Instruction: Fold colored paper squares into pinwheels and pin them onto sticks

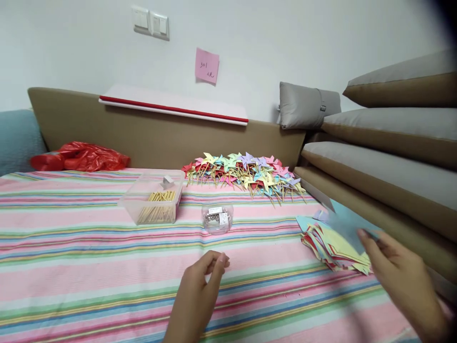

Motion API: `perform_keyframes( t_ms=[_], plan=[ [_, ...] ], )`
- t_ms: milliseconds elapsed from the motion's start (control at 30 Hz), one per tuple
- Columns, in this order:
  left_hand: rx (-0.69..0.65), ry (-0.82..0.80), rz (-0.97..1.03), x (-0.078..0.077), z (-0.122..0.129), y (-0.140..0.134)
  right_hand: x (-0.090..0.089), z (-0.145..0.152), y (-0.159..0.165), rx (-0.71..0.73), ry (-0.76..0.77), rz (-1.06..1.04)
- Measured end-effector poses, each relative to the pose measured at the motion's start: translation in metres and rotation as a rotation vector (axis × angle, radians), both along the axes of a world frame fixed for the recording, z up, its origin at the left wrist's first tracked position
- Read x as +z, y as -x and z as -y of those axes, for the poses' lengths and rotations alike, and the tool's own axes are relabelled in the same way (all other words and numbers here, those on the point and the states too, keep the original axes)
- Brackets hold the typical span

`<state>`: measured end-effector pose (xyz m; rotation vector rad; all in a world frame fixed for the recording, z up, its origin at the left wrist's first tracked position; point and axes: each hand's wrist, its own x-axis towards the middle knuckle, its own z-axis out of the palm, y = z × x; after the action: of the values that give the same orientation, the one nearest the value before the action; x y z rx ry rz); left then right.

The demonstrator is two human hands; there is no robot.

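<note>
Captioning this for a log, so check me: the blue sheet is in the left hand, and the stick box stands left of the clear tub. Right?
Not quite. The head view shows the blue sheet in the right hand, not the left. The stick box does stand left of the clear tub.

"301" on the pink wall note point(207, 66)

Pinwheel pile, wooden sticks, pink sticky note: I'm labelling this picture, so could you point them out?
Pinwheel pile point(247, 180): head view, on paper blades near its middle.
Wooden sticks point(162, 196): head view, on their upper ends.
Pink sticky note point(207, 66): head view, on its centre.
</note>
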<state>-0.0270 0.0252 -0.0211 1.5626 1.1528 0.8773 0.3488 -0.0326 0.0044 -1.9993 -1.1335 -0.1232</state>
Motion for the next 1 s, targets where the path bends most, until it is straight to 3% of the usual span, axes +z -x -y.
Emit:
perform_keyframes(
  t_ms=[133, 200, 267, 367, 533, 733, 833, 900, 1000],
  plan=[
    [0.047, 0.105, 0.171, -0.005, -0.004, -0.007, -0.005, -0.042, 0.105, 0.284, -0.124, -0.432],
    [0.129, 0.161, 0.308, -0.004, -0.006, -0.007, -0.005, -0.063, 0.157, 0.551, -0.187, -0.921],
    [0.200, 0.225, 0.436, -0.002, -0.008, -0.003, -0.007, -0.074, 0.199, 0.709, -0.157, -1.210],
    [0.206, 0.280, 0.532, 0.002, -0.007, 0.008, -0.018, -0.069, 0.233, 0.775, -0.033, -1.374],
    [0.130, 0.299, 0.454, 0.001, -0.002, 0.019, -0.038, -0.052, 0.228, 0.811, 0.132, -1.350],
    [0.095, 0.353, 0.461, 0.004, -0.002, 0.009, -0.017, -0.053, 0.213, 0.947, 0.246, -1.058],
    [0.130, 0.340, 0.491, 0.008, -0.001, 0.003, -0.012, -0.051, 0.211, 0.949, 0.158, -1.075],
    [0.150, 0.321, 0.523, 0.008, 0.000, -0.002, -0.018, -0.046, 0.210, 0.889, 0.071, -1.077],
    [0.178, 0.316, 0.563, 0.006, 0.001, -0.007, -0.035, -0.037, 0.205, 0.802, -0.101, -0.747]
  ],
)
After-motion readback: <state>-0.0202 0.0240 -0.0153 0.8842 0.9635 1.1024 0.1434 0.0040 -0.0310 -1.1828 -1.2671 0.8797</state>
